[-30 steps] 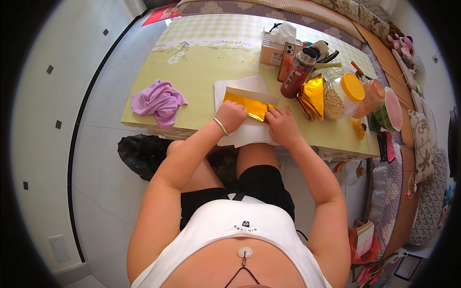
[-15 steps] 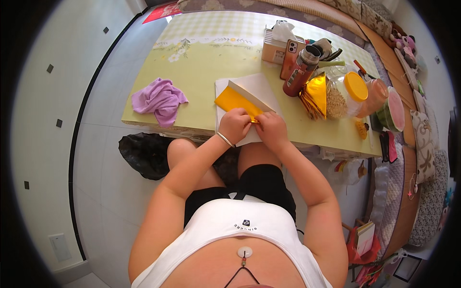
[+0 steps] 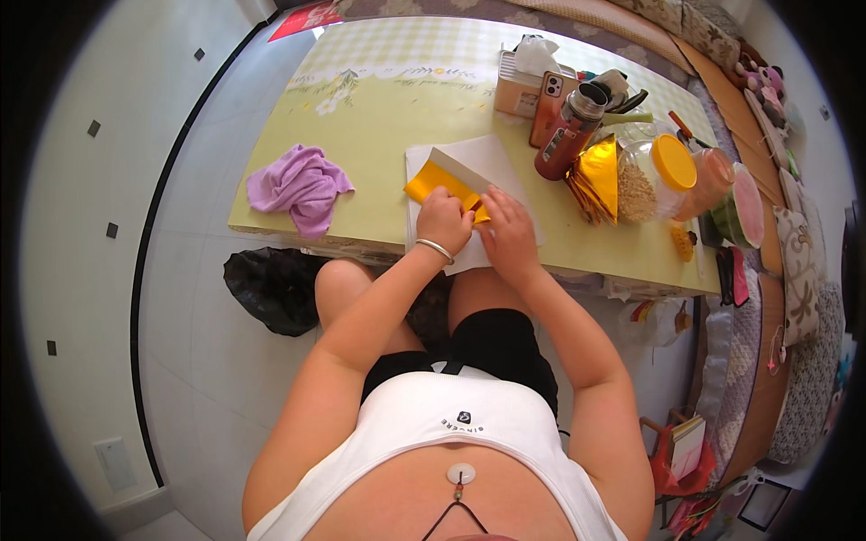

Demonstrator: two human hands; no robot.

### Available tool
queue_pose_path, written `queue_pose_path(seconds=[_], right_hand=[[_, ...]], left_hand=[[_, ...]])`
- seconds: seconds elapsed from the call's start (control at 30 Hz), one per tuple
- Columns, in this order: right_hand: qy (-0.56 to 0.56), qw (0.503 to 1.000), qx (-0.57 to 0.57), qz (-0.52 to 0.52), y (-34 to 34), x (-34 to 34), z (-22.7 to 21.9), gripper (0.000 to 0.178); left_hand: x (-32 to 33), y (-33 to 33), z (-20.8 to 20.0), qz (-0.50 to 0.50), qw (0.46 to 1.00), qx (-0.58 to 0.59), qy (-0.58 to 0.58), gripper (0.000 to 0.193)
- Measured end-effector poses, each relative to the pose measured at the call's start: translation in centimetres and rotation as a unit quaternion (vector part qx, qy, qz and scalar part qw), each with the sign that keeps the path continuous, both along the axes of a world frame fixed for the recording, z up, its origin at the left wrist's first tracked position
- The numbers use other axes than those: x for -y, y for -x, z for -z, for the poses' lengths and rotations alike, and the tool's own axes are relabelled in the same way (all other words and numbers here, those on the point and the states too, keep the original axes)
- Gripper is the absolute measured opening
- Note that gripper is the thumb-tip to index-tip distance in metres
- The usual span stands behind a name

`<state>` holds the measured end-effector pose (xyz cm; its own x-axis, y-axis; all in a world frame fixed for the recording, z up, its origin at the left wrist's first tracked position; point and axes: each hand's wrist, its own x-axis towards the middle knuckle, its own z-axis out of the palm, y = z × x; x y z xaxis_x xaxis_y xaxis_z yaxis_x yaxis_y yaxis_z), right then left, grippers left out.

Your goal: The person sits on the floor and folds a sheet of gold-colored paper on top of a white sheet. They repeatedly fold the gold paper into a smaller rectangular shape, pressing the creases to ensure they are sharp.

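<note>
A gold foil paper [image 3: 429, 183] with a pale underside lies partly folded on white paper sheets [image 3: 487, 153] near the table's front edge. My left hand [image 3: 446, 222] is closed on its near edge, fingertips pinching the fold. Close beside it, my right hand [image 3: 509, 236] grips the right end of the same paper, its fingers reaching over the edge. My fingers hide part of the fold. A fanned stack of gold folded pieces [image 3: 595, 180] stands to the right of the sheets.
A lilac cloth [image 3: 299, 187] lies at the left of the table [image 3: 379, 126]. On the right stand a red thermos [image 3: 564, 144], a phone [image 3: 550, 99], a tissue box [image 3: 520, 90], a yellow-lidded jar [image 3: 649, 189] and a cut watermelon [image 3: 741, 207]. A black bag [image 3: 271, 288] sits on the floor.
Both hands have shifted slightly forward along the gold paper. The near edge is turned farther over, and my right fingers are now straighter across the paper's right end.
</note>
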<state>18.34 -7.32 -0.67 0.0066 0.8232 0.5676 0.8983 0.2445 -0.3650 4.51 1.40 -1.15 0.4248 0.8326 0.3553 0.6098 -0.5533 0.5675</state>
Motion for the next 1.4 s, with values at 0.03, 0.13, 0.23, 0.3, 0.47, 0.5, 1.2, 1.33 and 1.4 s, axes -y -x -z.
queue_pose_path(seconds=[0.03, 0.13, 0.23, 0.3, 0.47, 0.5, 1.2, 1.33, 1.4], right_hand=[[0.002, 0.999, 0.0, -0.038, 0.3, 0.3, 0.4, 0.058], [0.098, 0.994, 0.017, -0.039, 1.0, 1.0, 0.9, 0.072], [0.141, 0.986, 0.079, -0.036, 1.3, 1.4, 1.0, 0.082], [0.15, 0.986, 0.066, -0.034, 1.5, 1.5, 0.6, 0.085], [0.164, 0.984, 0.061, -0.022, 1.6, 1.4, 1.2, 0.091], [0.172, 0.982, 0.072, -0.018, 1.6, 1.4, 1.4, 0.092], [0.215, 0.959, -0.087, -0.161, -2.1, -0.2, -2.6, 0.017], [0.078, 0.992, -0.024, -0.098, 2.4, 1.1, -1.5, 0.026], [0.033, 0.998, -0.01, -0.058, 3.7, 1.1, -1.4, 0.03]], left_hand=[[0.0, -0.1, -0.1, 0.0, 1.0, -0.003, 0.01, 0.019], [-0.4, 0.0, 0.1, 0.0, 1.0, -0.01, 0.004, 0.019], [-0.7, -0.3, 0.4, -0.001, 1.0, -0.028, 0.008, 0.02], [-0.6, -0.4, 0.2, -0.01, 0.999, -0.036, 0.004, 0.021], [-0.5, -0.1, -0.2, 0.006, 0.999, -0.053, -0.004, 0.021], [-0.4, 0.3, -0.6, 0.018, 0.997, -0.069, 0.004, 0.02], [-0.6, 9.0, -4.1, 0.331, 0.932, -0.04, -0.145, 0.034], [-0.7, 9.7, -3.4, 0.297, 0.945, -0.012, -0.139, 0.034], [-1.4, 10.4, -2.8, 0.29, 0.953, -0.041, -0.08, 0.031]])
